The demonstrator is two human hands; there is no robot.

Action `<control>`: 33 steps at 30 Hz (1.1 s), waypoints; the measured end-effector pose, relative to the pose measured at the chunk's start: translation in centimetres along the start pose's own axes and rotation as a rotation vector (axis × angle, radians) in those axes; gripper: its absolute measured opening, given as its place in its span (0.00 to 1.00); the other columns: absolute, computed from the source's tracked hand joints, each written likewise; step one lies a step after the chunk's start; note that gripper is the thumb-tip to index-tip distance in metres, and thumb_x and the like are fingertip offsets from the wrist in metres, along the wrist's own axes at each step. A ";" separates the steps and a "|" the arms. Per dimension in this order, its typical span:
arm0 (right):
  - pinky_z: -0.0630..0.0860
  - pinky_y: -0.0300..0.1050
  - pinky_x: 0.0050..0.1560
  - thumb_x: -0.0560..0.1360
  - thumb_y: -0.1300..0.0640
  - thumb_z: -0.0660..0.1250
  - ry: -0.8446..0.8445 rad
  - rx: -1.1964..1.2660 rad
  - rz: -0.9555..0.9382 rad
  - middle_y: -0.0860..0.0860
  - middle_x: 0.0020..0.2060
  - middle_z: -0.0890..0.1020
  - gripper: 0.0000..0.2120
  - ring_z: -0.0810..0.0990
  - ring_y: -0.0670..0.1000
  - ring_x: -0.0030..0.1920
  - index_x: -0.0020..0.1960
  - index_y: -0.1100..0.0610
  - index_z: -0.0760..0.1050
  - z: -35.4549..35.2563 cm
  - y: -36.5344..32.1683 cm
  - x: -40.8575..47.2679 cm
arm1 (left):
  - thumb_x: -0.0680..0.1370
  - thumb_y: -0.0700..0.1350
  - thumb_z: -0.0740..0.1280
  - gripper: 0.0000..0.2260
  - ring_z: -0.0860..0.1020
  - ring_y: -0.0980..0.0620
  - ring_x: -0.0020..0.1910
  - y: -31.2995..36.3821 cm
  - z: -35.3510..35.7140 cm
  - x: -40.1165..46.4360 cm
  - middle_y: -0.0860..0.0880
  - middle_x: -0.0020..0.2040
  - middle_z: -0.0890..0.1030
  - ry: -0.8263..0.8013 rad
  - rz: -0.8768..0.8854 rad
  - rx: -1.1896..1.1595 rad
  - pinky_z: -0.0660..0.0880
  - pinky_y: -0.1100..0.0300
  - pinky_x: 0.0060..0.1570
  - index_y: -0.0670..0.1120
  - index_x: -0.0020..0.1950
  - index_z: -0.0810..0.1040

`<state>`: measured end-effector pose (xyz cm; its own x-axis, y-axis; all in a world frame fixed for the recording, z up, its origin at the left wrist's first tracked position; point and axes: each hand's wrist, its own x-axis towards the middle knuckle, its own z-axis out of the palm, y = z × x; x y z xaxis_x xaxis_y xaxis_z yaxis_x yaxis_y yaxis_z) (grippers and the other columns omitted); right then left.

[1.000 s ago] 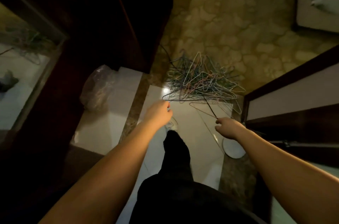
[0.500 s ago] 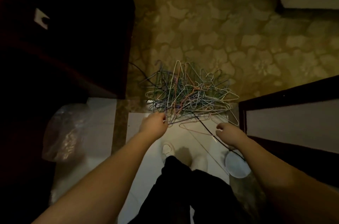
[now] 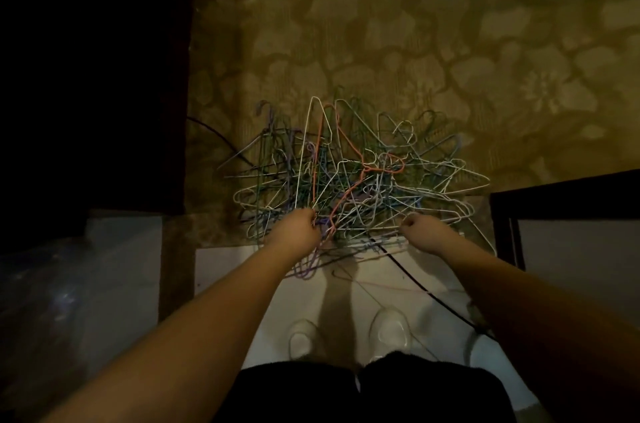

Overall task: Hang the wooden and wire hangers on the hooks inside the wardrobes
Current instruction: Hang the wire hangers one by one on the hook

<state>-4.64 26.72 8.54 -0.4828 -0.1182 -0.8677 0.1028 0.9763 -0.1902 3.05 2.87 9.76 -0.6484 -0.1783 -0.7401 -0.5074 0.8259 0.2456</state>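
Both hands moved forward: left hand (image 3: 300,227) and right hand (image 3: 423,232) clutch wires of one tangled, multicoloured hanger pile (image 3: 353,173), too many to count.

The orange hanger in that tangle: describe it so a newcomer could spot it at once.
Start at the pile of wire hangers on the patterned carpet, just beyond the left hand and right hand. The orange hanger rises near the pile's middle, the only orange wire among white, green and purple ones.

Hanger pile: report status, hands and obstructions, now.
Left hand and right hand both gripping wires at near edge of hanger pile. Pile tangled, on floor, nothing hung. Black cable runs under it.
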 end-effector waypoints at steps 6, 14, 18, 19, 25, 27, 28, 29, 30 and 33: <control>0.74 0.47 0.49 0.82 0.50 0.58 0.044 0.158 0.005 0.57 0.52 0.79 0.19 0.78 0.55 0.48 0.68 0.60 0.70 1.8 -0.9 10.2 | 0.79 0.51 0.65 0.16 0.75 0.43 0.56 -0.8 4.1 10.2 0.45 0.60 0.74 0.036 -0.021 0.017 0.75 0.46 0.56 0.46 0.64 0.71; 0.69 0.42 0.31 0.80 0.50 0.62 0.149 0.345 0.016 0.55 0.46 0.77 0.24 0.76 0.50 0.37 0.71 0.61 0.65 3.7 -1.5 17.2 | 0.77 0.61 0.66 0.30 0.71 0.41 0.64 -1.0 7.8 16.6 0.43 0.66 0.73 0.066 -0.045 0.012 0.71 0.47 0.62 0.44 0.70 0.66; 0.71 0.43 0.41 0.79 0.51 0.65 0.179 0.397 0.025 0.57 0.55 0.79 0.24 0.77 0.53 0.44 0.71 0.61 0.67 4.2 -1.2 18.1 | 0.75 0.63 0.68 0.32 0.68 0.42 0.67 -0.5 9.2 17.5 0.43 0.69 0.70 0.125 -0.002 0.082 0.67 0.48 0.65 0.44 0.71 0.66; 0.72 0.45 0.43 0.79 0.51 0.66 0.184 0.409 0.022 0.58 0.56 0.79 0.23 0.78 0.54 0.47 0.70 0.61 0.68 4.1 -1.1 18.1 | 0.74 0.63 0.68 0.33 0.67 0.42 0.67 -0.3 9.5 17.6 0.43 0.69 0.69 0.107 0.011 0.088 0.66 0.47 0.65 0.44 0.71 0.66; 0.75 0.48 0.53 0.79 0.54 0.65 0.128 0.421 -0.002 0.55 0.54 0.81 0.14 0.79 0.55 0.53 0.62 0.59 0.77 3.5 -0.8 17.5 | 0.77 0.55 0.69 0.22 0.70 0.41 0.63 0.4 10.8 16.8 0.44 0.62 0.74 0.024 0.043 0.139 0.66 0.45 0.64 0.45 0.65 0.71; 0.74 0.45 0.54 0.79 0.52 0.66 0.081 0.433 -0.041 0.53 0.55 0.80 0.13 0.78 0.53 0.54 0.60 0.57 0.79 3.7 -1.0 17.1 | 0.79 0.49 0.66 0.14 0.70 0.41 0.61 0.6 10.8 16.7 0.43 0.62 0.74 -0.003 0.036 0.189 0.67 0.45 0.64 0.45 0.62 0.74; 0.72 0.44 0.51 0.79 0.51 0.66 0.067 0.440 -0.055 0.52 0.52 0.79 0.13 0.77 0.52 0.52 0.59 0.57 0.80 3.8 -1.1 16.9 | 0.80 0.47 0.64 0.12 0.70 0.41 0.61 0.7 10.7 16.7 0.42 0.62 0.73 -0.011 0.025 0.198 0.67 0.45 0.64 0.44 0.62 0.75; 0.71 0.42 0.48 0.79 0.51 0.66 0.078 0.432 -0.065 0.52 0.50 0.78 0.13 0.76 0.50 0.48 0.59 0.57 0.79 3.8 -1.2 16.9 | 0.80 0.46 0.64 0.12 0.69 0.40 0.62 0.7 10.5 16.6 0.42 0.62 0.72 -0.008 0.016 0.192 0.67 0.45 0.64 0.44 0.62 0.75; 0.71 0.42 0.44 0.79 0.52 0.65 0.113 0.407 -0.066 0.52 0.48 0.77 0.13 0.76 0.50 0.45 0.59 0.58 0.79 3.8 -1.3 17.1 | 0.80 0.46 0.63 0.12 0.68 0.40 0.62 0.8 10.3 16.6 0.42 0.62 0.71 0.006 0.011 0.174 0.67 0.46 0.63 0.44 0.61 0.76; 0.72 0.43 0.40 0.78 0.54 0.65 0.261 0.382 -0.033 0.57 0.51 0.80 0.17 0.79 0.54 0.44 0.63 0.62 0.75 3.5 -0.7 17.8 | 0.79 0.48 0.63 0.10 0.67 0.42 0.61 1.0 9.9 16.5 0.44 0.59 0.70 0.125 0.053 0.107 0.67 0.48 0.61 0.45 0.57 0.77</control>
<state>-10.32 23.31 -8.39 -0.6887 -0.0510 -0.7233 0.3730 0.8305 -0.4137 -2.55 6.04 -8.36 -0.7414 -0.1924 -0.6429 -0.4116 0.8870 0.2092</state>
